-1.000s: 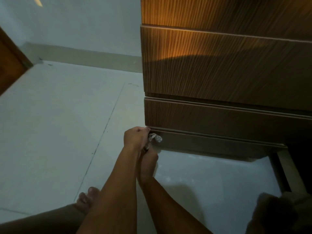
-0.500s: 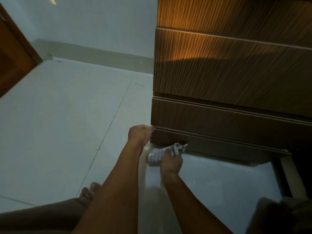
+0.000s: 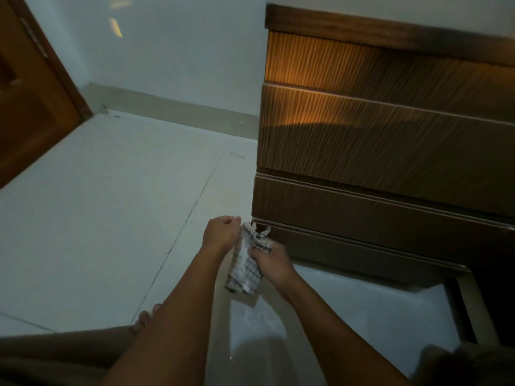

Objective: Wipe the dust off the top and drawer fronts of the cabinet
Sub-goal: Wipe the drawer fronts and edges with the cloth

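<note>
Half a second before, the right hand (image 3: pixel 271 261) alone had kept the checked cloth (image 3: pixel 245 271) low at the floor (image 3: pixel 97 204), and the left hand (image 3: pixel 221 232) had rested at the corner of the cabinet (image 3: pixel 362 30). At this moment both hands held the one cloth, lifted just before the cabinet's lower left corner. The left fingers (image 3: pixel 233 219) were curled and pinched its upper edge; the right fingers (image 3: pixel 255 253) were curled round its middle. Three drawer fronts (image 3: pixel 390 140) and one door (image 3: pixel 28 107) showed.
</note>
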Motion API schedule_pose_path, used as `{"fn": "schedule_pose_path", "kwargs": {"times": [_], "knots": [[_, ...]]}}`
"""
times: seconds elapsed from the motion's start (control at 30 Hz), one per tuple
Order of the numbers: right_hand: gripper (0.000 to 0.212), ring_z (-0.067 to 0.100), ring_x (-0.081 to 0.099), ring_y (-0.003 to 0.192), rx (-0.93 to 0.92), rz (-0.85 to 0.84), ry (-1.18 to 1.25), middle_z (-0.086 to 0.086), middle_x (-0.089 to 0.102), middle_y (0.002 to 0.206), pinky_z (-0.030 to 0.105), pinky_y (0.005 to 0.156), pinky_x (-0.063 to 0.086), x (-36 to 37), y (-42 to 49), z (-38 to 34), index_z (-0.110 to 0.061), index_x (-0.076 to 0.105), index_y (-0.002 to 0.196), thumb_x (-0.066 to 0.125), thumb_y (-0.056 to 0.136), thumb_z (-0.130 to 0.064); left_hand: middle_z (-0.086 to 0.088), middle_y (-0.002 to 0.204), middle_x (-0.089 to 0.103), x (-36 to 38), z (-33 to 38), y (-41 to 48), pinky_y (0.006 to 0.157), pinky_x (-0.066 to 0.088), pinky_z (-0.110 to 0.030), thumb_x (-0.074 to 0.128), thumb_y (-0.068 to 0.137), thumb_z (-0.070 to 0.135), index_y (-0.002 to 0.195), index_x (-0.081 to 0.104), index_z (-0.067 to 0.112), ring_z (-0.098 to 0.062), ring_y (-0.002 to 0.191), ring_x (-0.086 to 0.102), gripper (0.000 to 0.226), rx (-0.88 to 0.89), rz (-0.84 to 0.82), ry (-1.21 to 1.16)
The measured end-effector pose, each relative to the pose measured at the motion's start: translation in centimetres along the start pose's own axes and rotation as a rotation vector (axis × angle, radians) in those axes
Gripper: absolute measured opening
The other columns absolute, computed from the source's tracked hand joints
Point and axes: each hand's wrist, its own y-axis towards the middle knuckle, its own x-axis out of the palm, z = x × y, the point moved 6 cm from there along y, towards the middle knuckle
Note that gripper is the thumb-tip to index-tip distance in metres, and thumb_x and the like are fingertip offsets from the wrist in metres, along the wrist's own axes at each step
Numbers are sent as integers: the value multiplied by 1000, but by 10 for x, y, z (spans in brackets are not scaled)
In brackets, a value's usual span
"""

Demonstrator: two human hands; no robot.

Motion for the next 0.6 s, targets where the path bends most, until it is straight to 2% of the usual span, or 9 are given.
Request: {"fn": "schedule_pose_path", "kwargs": {"times": [0.07, 0.13, 0.23, 0.4, 0.5, 0.6], "knots": [[19, 16, 68, 85, 0, -31, 28, 4, 72, 99, 24, 73, 55, -16, -14, -13, -14, 70, 103, 59, 90, -6, -18, 128, 62, -3, -3, -7, 98, 41, -33, 47, 98, 25, 115, 66, 2, -31, 117, 56, 35, -41, -47, -28], [17, 18, 69, 89, 10, -80, 63, 5, 73, 102, 31, 80, 57, -28, -28, -29, -16, 69, 103, 60, 90, -9, -14, 121, 65, -3, -5, -20, 93, 42, -36, 46, 98, 26, 111, 62, 8, -29, 110, 59, 27, -108, -151, -22], [23, 23, 68, 99, -4, -144, 85, 8, 71, 108, 37, 88, 55, -40, -51, -58, -12, 65, 112, 58, 91, -10, -6, 105, 71, -1, 1, -42, 91, 49, -38, 50, 92, 34, 108, 68, 12, -23, 96, 65, 32, -173, -341, -81], [23, 21, 69, 96, -52, -221, 34, 9, 72, 106, 30, 76, 57, -56, -92, -106, -10, 64, 115, 56, 93, -12, -11, 108, 72, -13, 44, -75, 85, 55, -37, 54, 89, 32, 108, 71, 12, -26, 97, 67, 33, -35, -475, -202], [21, 22, 68, 99, -124, -232, 14, 10, 71, 110, 36, 87, 56, -68, -117, -138, -10, 63, 113, 56, 94, -12, -10, 109, 72, -26, 77, -95, 78, 55, -33, 57, 91, 32, 111, 70, 12, -25, 98, 68, 32, 81, -510, -198], [21, 18, 68, 98, -226, -232, -74, 4, 71, 109, 37, 87, 55, -78, -143, -175, -16, 62, 114, 56, 95, -20, -10, 111, 71, -46, 114, -116, 85, 55, -35, 57, 92, 31, 113, 68, 13, -26, 103, 67, 30, 203, -486, -189]]}}
